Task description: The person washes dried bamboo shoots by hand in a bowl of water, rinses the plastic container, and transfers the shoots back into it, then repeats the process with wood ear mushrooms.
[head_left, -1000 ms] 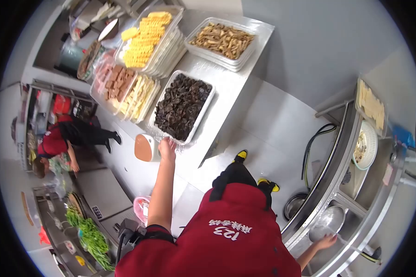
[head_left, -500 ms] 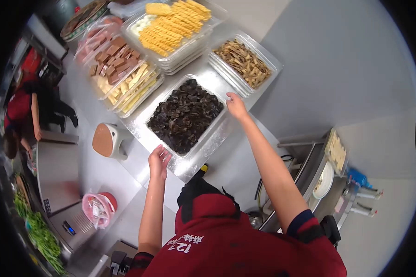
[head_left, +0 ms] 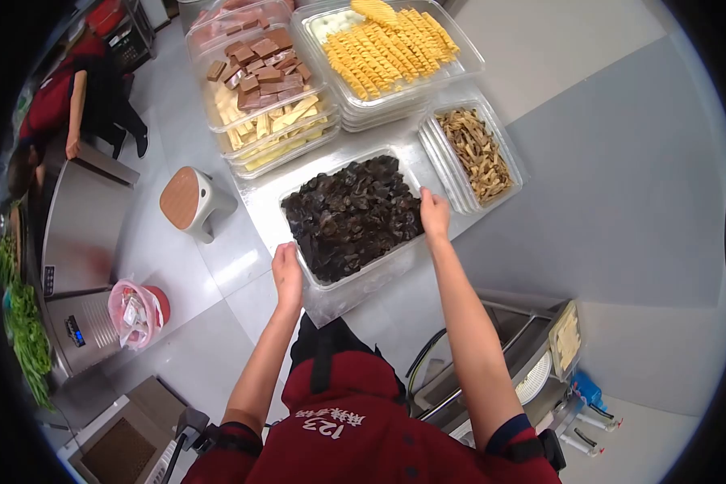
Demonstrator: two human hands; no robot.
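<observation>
Bright, even indoor light, soft shadows, strong fisheye bending with black vignetted corners.

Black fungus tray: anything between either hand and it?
Nothing visible. The left hand is at the near-left corner of the black fungus tray, the right hand at its right rim; both seem to touch it. The tray of brown strips lies just beyond, not between.

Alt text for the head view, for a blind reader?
The person's left hand and right hand are on opposite edges of a clear tray of black fungus on a steel table. Other food trays sit beyond.
</observation>
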